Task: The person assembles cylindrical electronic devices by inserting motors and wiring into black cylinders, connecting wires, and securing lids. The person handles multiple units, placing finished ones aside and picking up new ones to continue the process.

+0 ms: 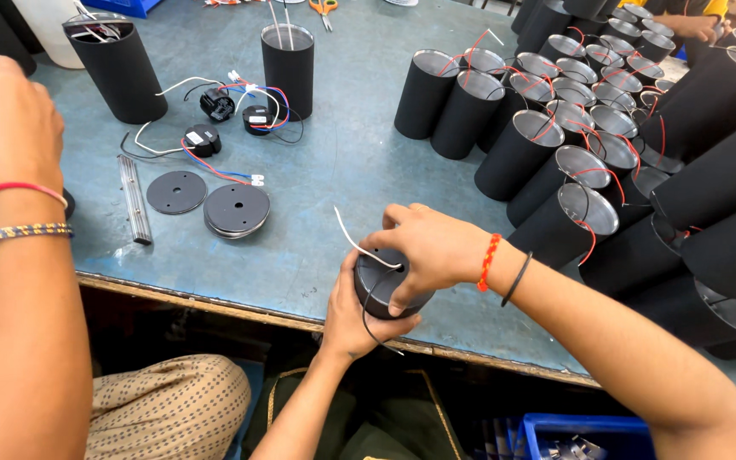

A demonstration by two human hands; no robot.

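At the table's near edge, both my hands hold a short black cylinder [374, 274]. My left hand [349, 313] cups it from below and behind. From above, my right hand [432, 249] grips its top, the fingers over the rim. A white wire [353, 240] sticks out of the top to the left, and a thin black wire [370, 324] loops down its side. My right wrist wears a red-orange thread and a black band.
Many black tubes with silver insides and red wires [555, 128] crowd the right side. Black discs [236, 209], small wired black parts [215, 106], a metal strip [135, 200] and two upright black tubes [288, 58] lie at the left. A co-worker's arm [10, 170] reaches in at far left.
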